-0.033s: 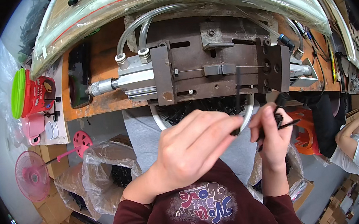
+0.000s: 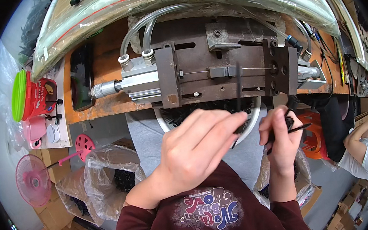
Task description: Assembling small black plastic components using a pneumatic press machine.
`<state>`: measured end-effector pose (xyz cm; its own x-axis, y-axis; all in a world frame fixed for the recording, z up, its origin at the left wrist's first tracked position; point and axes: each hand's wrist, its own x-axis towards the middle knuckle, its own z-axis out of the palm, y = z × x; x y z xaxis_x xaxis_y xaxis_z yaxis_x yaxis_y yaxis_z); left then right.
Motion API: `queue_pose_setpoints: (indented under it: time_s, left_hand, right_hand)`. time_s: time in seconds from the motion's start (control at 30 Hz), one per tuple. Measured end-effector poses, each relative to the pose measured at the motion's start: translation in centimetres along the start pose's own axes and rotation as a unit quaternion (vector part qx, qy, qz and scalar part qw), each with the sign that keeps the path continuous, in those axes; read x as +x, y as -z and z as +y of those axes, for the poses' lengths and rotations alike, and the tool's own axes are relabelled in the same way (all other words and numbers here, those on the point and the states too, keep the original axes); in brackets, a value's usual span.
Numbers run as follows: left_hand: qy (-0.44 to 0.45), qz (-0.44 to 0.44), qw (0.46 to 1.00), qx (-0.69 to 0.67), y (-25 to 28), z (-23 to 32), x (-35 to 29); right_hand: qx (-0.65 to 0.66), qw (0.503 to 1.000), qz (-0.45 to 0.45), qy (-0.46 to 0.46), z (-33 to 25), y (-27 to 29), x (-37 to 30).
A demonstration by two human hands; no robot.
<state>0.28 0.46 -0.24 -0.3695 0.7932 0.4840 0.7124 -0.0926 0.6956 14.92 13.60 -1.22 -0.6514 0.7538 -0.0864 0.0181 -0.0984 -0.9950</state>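
My left hand [image 2: 197,142] is closed in a pinch on a thin black rod [image 2: 238,84], which stands nearly upright in view, its far end crossing in front of the metal fixture [image 2: 208,89]. My right hand [image 2: 281,139] is curled round several small black parts [image 2: 290,122]; one slim piece juts out to the right and a thicker one points away from me. Their exact kind is hard to make out. Beyond both hands, a white-rimmed round container [image 2: 256,119] holds many black pieces, partly hidden by my left hand.
Clear tubes [image 2: 135,31] run to the fixture's cylinder on the orange bench [image 2: 75,117]. A red tub [image 2: 40,99] and pink fan [image 2: 33,180] are at left. Plastic-lined boxes [image 2: 105,170] hold black pieces. An orange stool [image 2: 312,141] is at right; another person [image 2: 362,152] sits beyond.
My left hand and its rod have shifted slightly left, so the rod's tip crosses the fixture's small centre block. My right hand has moved slightly right, widening the gap between the hands.
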Motion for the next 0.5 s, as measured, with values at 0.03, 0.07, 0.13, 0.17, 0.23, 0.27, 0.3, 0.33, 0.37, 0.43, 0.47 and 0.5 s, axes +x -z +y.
queue_pose_setpoints:
  time_s: [0.03, 0.07, 0.13, 0.17, 0.23, 0.27, 0.3, 0.33, 0.37, 0.43, 0.47, 0.5]
  left_hand:
    - [0.016, -0.002, 0.999, 0.04, 0.1, -0.1, 0.1]
    - [0.02, -0.006, 0.997, 0.073, -0.2, -0.3, 0.1]
    - [-0.004, 0.001, 0.992, 0.125, -1.0, -0.8, 0.4]
    - [-0.017, 0.005, 0.988, 0.15, -1.4, -1.1, 0.5]
    - [-0.031, -0.007, 0.984, 0.174, -1.7, -1.6, 0.6]
    - [-0.028, -0.014, 0.984, 0.178, -1.7, -1.5, 0.6]
    - [-0.024, -0.02, 0.982, 0.184, -1.6, -1.4, 0.7]
    - [-0.022, -0.022, 0.982, 0.188, -1.5, -1.3, 0.9]
    - [-0.02, -0.023, 0.981, 0.192, -1.4, -1.3, 1.1]
    - [-0.021, -0.022, 0.98, 0.197, -1.4, -1.5, 1.3]
    - [-0.022, -0.019, 0.98, 0.196, -1.4, -1.7, 1.3]
    - [-0.024, -0.017, 0.98, 0.195, -1.5, -1.8, 1.3]
  right_hand:
    - [-0.011, 1.0, -0.013, -0.001, 0.1, 0.7, 0.0]
    - [-0.034, 0.999, -0.007, -0.002, -0.1, 0.7, -0.2]
    - [-0.02, 1.0, -0.013, 0.003, 0.0, 0.7, -0.4]
    - [-0.014, 1.0, -0.015, 0.005, 0.0, 0.6, -0.6]
    - [-0.011, 1.0, -0.018, 0.017, -0.1, 0.7, -0.7]
    - [-0.02, 0.999, -0.017, 0.022, -0.1, 0.8, -0.9]
    - [-0.028, 0.999, -0.017, 0.028, -0.2, 0.9, -1.0]
    - [-0.012, 0.998, -0.028, 0.047, 0.2, 1.2, -1.1]
    - [-0.002, 0.998, -0.031, 0.049, 0.2, 1.2, -1.1]
    - [0.018, 0.998, -0.036, 0.054, 0.3, 1.2, -1.2]
    - [0.017, 0.998, -0.035, 0.053, 0.2, 1.1, -1.1]
    - [0.015, 0.998, -0.035, 0.052, 0.0, 1.1, -1.1]
